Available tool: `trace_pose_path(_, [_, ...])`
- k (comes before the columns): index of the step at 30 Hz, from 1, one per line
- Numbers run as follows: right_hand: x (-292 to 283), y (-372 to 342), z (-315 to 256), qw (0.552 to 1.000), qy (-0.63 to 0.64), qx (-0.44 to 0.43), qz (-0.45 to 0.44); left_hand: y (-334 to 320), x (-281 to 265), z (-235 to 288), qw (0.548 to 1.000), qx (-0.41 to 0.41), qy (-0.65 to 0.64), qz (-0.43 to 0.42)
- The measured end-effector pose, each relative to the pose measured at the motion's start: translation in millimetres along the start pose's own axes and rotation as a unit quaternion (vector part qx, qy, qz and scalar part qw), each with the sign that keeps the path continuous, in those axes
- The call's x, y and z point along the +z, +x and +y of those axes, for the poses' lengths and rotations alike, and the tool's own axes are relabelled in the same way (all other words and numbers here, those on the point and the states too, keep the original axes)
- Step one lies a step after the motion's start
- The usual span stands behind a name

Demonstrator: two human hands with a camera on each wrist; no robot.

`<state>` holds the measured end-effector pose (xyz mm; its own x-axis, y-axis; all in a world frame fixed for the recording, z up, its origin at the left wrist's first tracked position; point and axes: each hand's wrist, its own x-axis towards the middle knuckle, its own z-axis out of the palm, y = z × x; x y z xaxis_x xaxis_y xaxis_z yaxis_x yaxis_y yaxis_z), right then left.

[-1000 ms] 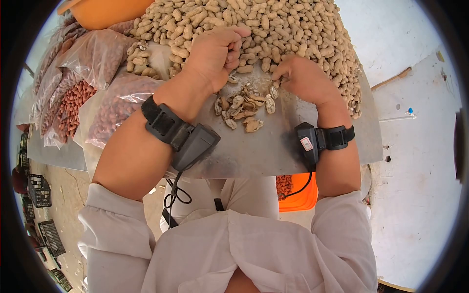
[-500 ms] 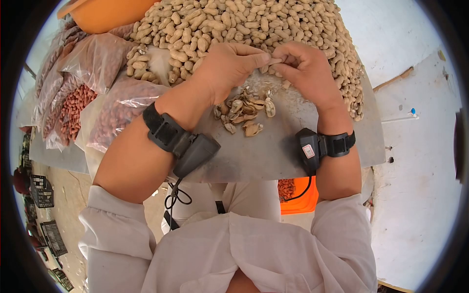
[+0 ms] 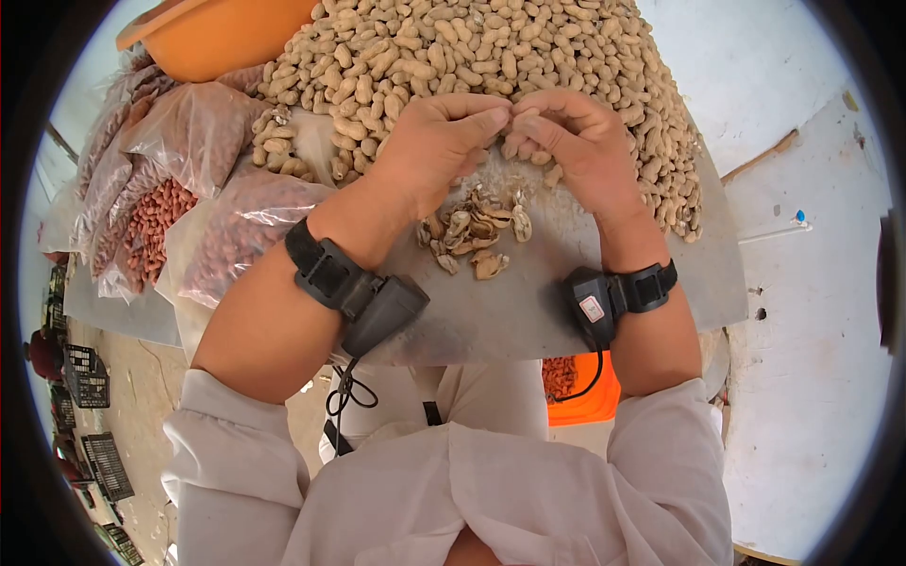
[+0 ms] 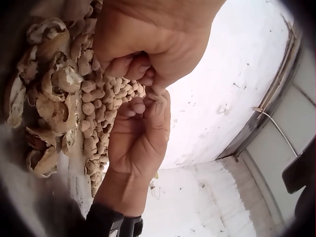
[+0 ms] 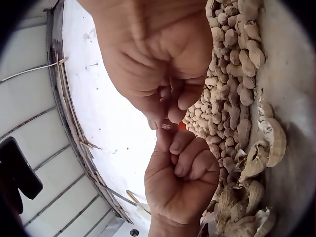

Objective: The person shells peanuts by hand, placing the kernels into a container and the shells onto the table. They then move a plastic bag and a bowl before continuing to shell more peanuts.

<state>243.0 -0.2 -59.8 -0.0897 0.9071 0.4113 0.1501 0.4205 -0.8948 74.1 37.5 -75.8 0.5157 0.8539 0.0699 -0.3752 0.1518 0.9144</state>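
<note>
My left hand [image 3: 439, 141] and right hand [image 3: 593, 156] meet fingertip to fingertip over the near edge of a large heap of unshelled peanuts [image 3: 453, 47]. Between the thumbs and forefingers they pinch a small pale peanut [image 4: 157, 98], mostly covered by the fingers. The left hand's other fingers curl in toward the palm. In the right wrist view the fingertips of both hands come together around the peanut. Just below the hands, a small pile of cracked empty shells [image 3: 477, 226] lies on the grey tabletop [image 3: 472, 321].
Clear plastic bags of red peanut kernels [image 3: 241, 226] lie at the left, with an orange basin [image 3: 217, 38] behind them. An orange container [image 3: 590, 387] with reddish kernels stands below the table's front edge. Black crates [image 3: 109, 467] sit on the floor at far left.
The right hand has lifted from the heap's edge and the left hand has come down and across to it. Since half a second ago both pinch the peanut together, with only small finger shifts.
</note>
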Motion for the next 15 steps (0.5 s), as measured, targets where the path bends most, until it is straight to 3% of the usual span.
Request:
trace_pose_path(4, [2.8, -0.1, 2.2, 0.999, 0.032, -0.001, 0.031, 1.8, -0.2, -0.8, 0.999, 0.016, 0.028, 0.008])
trace_pose_path(7, [1.3, 0.4, 3.4, 0.999, -0.027, -0.031, 0.034, 0.9, -0.4, -3.1, 0.997, 0.026, 0.066, -0.011])
trace_pose_path(15, [7.8, -1.8, 0.1, 0.996, -0.008, 0.029, 0.084, 1.1, -0.7, -3.5, 0.998, 0.018, 0.056, -0.012])
